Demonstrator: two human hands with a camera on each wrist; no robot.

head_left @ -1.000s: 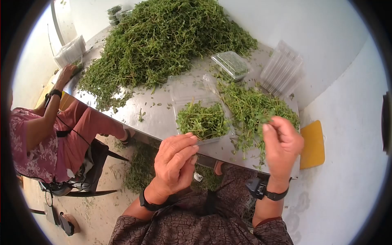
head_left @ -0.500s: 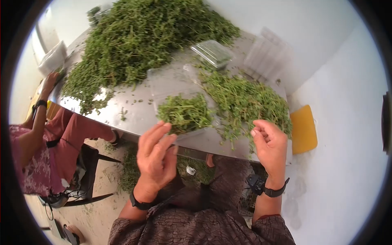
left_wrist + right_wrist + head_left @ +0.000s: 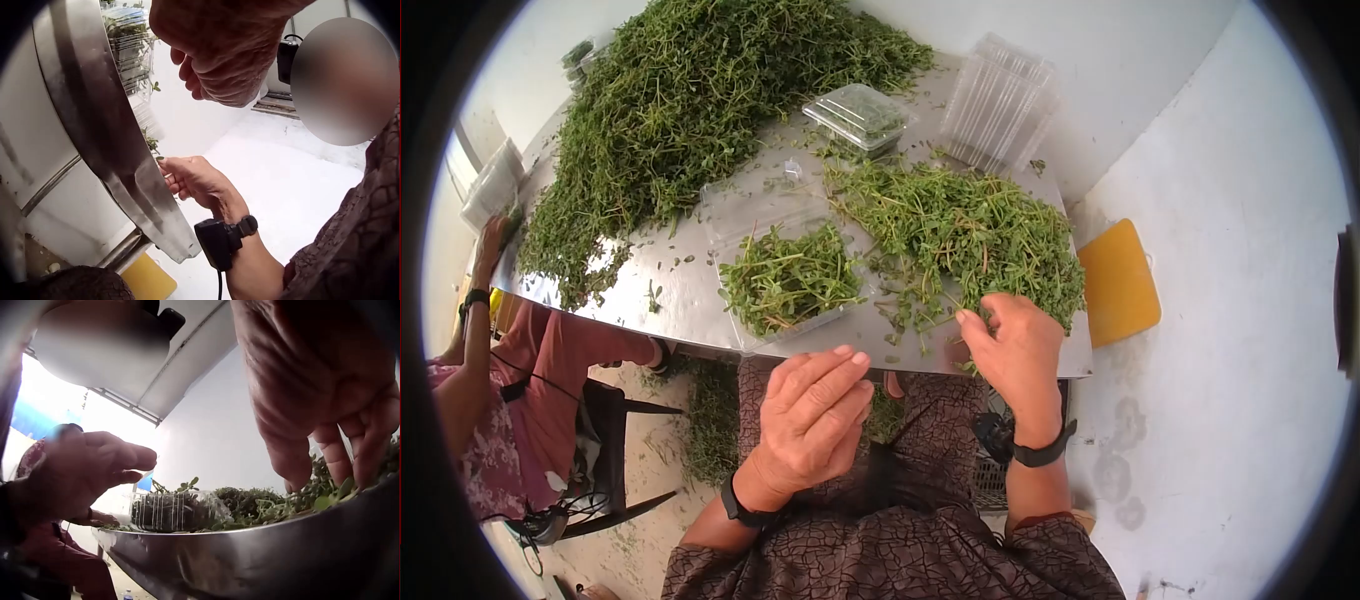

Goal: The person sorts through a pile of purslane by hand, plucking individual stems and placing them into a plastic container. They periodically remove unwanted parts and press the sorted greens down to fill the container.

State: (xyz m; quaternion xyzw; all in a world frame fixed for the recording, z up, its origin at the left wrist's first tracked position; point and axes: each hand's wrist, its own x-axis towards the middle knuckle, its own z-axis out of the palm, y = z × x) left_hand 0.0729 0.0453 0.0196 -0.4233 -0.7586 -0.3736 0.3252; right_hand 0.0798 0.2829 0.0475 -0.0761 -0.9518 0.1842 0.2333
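Note:
My left hand (image 3: 812, 415) hovers at the table's near edge with fingers extended close together, nothing visible in them. Just beyond it stands an open clear plastic box (image 3: 802, 328), heaped with leafy green sprigs (image 3: 785, 280) that look like purslane. Its lid (image 3: 745, 212) is folded back. At the near side of a loose heap of the same sprigs (image 3: 990, 235) is my right hand (image 3: 1022, 350). In the right wrist view, this hand's fingers (image 3: 334, 459) point down into the greens, with a gap between thumb and fingers.
A large pile of greens (image 3: 670, 120) covers the table's back left. A closed filled box (image 3: 860, 112) and a stack of clear boxes (image 3: 1000, 105) stand behind the heap. Another person (image 3: 475, 350) sits at the left. A yellow chair back (image 3: 1118, 285) is right of the table (image 3: 1050, 365).
The right hand, which held a small sprig up a second ago, has come down to the heap's near edge. The left hand stays near the box's front. The head view has shifted rightward.

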